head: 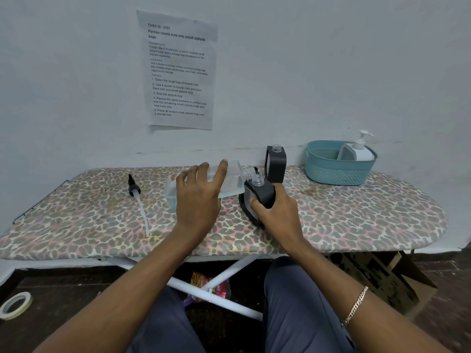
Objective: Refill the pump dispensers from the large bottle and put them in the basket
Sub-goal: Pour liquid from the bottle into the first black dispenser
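Pour step in hand. My left hand (pixel 201 192) is wrapped over the large bottle (pixel 233 178), fingers curled across its upper side, gripping it. The bottle lies tipped close to level, long axis running left to right, base toward the left, open mouth toward the right. My right hand (pixel 277 212) grips the dark dispenser (pixel 262 193) from the near side, thumb pressed on its patterned face, and holds it tilted with its foot on the ironing board (pixel 356 215). The relation that matters: the bottle's mouth sits just left of and slightly above the dispenser's clear open neck, the two nearly touching; I can't tell if they do touch. Can't see any liquid crossing. The bottle is clear plastic with a threaded neck, and a pale bluish pool shows low in its left end; it looks mostly empty, so I judge it needs more tilt to feed. The dispenser is flat-sided, matte black, with no pump fitted. A second dark dispenser (pixel 276 164) stands upright just behind, neck also open. A loose pump (pixel 135 191) with its long tube lies well to the left. The teal basket (pixel 339 174) sits far right by the wall and holds a white pump dispenser (pixel 362 151).
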